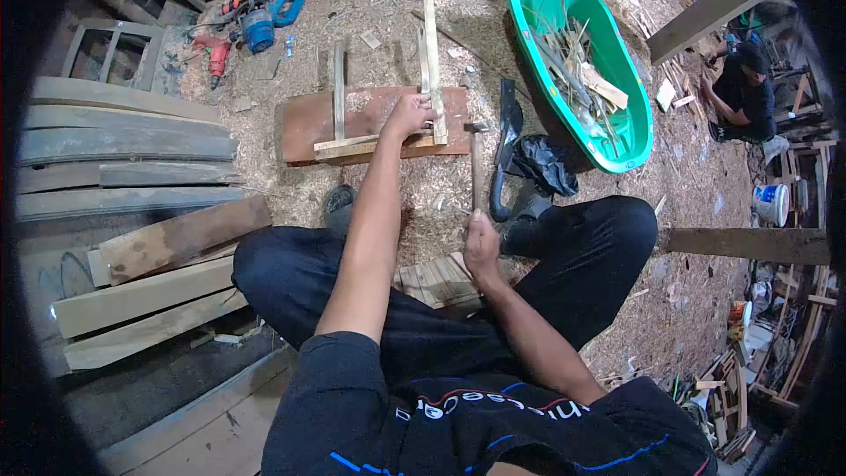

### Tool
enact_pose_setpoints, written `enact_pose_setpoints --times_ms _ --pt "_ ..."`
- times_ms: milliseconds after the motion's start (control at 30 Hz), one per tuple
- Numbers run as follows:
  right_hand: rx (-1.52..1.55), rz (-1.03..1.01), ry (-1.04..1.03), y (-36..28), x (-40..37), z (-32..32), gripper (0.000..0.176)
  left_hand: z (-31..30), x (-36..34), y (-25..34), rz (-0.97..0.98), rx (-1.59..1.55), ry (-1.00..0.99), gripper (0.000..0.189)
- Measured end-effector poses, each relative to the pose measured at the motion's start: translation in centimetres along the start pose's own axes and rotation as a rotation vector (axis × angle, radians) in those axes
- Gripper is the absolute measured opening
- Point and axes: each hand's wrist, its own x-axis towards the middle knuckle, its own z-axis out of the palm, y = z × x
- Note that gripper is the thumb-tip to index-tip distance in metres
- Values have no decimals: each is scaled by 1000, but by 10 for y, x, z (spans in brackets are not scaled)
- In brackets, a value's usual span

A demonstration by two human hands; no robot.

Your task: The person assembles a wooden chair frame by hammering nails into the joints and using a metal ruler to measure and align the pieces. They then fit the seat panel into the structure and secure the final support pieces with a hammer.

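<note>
My left hand (pixel 410 115) is closed on the corner of a wooden frame (pixel 339 92), at its right upright. The frame is made of narrow pale strips, with a crosspiece along the near side. It rests on a reddish-brown board (pixel 304 128) on the floor. In my right hand (pixel 481 247) is a hammer (pixel 478 167), gripped low on its wooden handle. The hammer's head points away from me, just right of the frame and apart from it. Any nail near my left fingers is too small to make out.
A handsaw (pixel 506 123) and a black plastic bag (pixel 545 165) lie right of the board. Beyond stands a green tub (pixel 639 137) of wood scraps. Power tools (pixel 257 28) lie far left, above stacked planks (pixel 123 145). A person (pixel 745 92) crouches at the far right.
</note>
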Motion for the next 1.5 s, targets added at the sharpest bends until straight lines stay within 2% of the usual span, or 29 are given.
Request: enact_pose_setpoints --times_ms 67,167,200,233,300,333,433,533,633,733,867,967,1067,1167,1267,1367,1400,1467,1500 --pt "-12 13 -20 41 2 10 45 3 0 2 4 -4 0 36" --pt "442 459 -115 27 -2 9 44 -1 2 -2 28 26 15 37" --pt "611 593 -103 -4 -1 7 44 -4 11 -13 62 20 5 37" --pt "711 645 -174 -12 0 5 44 -3 11 -13 94 14 -8 37" --pt "914 749 -315 -21 2 1 45 -1 4 -4 8 83 36 36" --pt "843 716 -361 -32 1 2 47 1 -1 3 -34 119 56 36" --pt "976 768 -329 -29 -2 8 46 0 3 -3 26 140 44 37" --pt "962 817 -413 -30 0 4 46 2 -2 5 -1 119 34 36" --pt "1089 764 -332 -25 -1 7 47 17 -27 40 -120 49 123 37" --pt "1030 813 -436 -22 0 5 48 11 -19 29 -80 82 66 38" --pt "1132 782 -368 -34 -2 8 48 7 -14 19 -68 35 73 40" --pt "1058 775 -420 -24 -6 9 48 8 -12 15 -60 27 52 39" --pt "1113 776 -382 -28 -1 8 49 6 -9 9 -58 28 65 38" --pt "1031 827 -302 -34 -1 9 42 7 -8 9 -68 78 69 37" --pt "806 681 -51 -18 16 12 32 6 -6 2 -43 30 48 36" --pt "524 530 49 -8 40 13 24 3 -15 9 -71 -36 19 32" --pt "610 536 9 -10 43 9 20 5 -24 18 -113 -95 51 29" --pt "584 518 27 -8 43 11 19 11 -48 38 -194 -215 118 24" --pt "572 503 35 -8 44 13 19 7 -43 28 -173 -213 90 22"
